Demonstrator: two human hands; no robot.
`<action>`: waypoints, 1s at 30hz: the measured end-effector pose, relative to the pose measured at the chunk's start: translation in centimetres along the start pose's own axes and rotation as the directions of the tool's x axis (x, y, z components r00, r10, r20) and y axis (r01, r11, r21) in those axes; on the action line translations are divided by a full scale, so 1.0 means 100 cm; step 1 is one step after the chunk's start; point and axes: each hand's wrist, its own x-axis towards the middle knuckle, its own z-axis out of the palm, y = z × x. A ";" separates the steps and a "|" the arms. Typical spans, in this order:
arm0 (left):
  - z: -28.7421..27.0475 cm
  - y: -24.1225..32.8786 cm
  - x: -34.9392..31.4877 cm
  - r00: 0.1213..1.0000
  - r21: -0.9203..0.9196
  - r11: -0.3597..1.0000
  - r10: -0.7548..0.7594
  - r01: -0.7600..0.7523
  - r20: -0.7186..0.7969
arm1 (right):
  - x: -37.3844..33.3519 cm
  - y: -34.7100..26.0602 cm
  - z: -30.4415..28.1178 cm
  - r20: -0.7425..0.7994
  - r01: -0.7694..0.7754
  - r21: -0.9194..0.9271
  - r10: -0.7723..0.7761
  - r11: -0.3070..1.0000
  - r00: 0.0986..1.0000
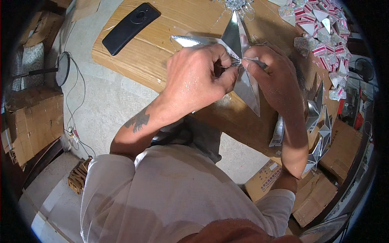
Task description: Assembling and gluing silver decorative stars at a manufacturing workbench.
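A shiny silver folded star (234,36) is held over the cardboard-covered table, one point toward the far side and one toward me. My left hand (198,73) is closed at its middle, thumb and fingers pinched by the centre. Close against it, my right hand (275,71) also pinches the star near the centre. Whether something small sits between the fingertips is hidden. Glitter specks dot both hands. Beyond the star's far point lies a glittery silver tinsel piece (239,5). Beside my right forearm is a silver tube (278,133).
A black phone (131,28) lies at the table's far left. Pink, white and silver glittery pieces (324,36) are heaped at the far right. More silver stars (322,137) stand along the right edge. Cardboard boxes (36,123) and a round fan-like disc (63,69) are at left.
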 end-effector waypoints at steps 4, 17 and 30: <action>-0.005 0.002 -0.005 0.999 -0.037 0.999 -0.029 0.031 0.044 | 0.000 0.000 -0.001 0.012 0.016 -0.007 -0.015 1.000 1.000; -0.020 -0.011 -0.035 0.985 -0.245 0.957 -0.133 0.157 0.112 | 0.001 -0.002 -0.002 0.042 -0.055 0.103 0.051 0.993 0.998; -0.022 -0.018 -0.066 0.967 -0.415 0.874 -0.245 0.252 0.070 | 0.004 -0.003 -0.003 0.063 -0.012 0.065 0.007 0.998 0.998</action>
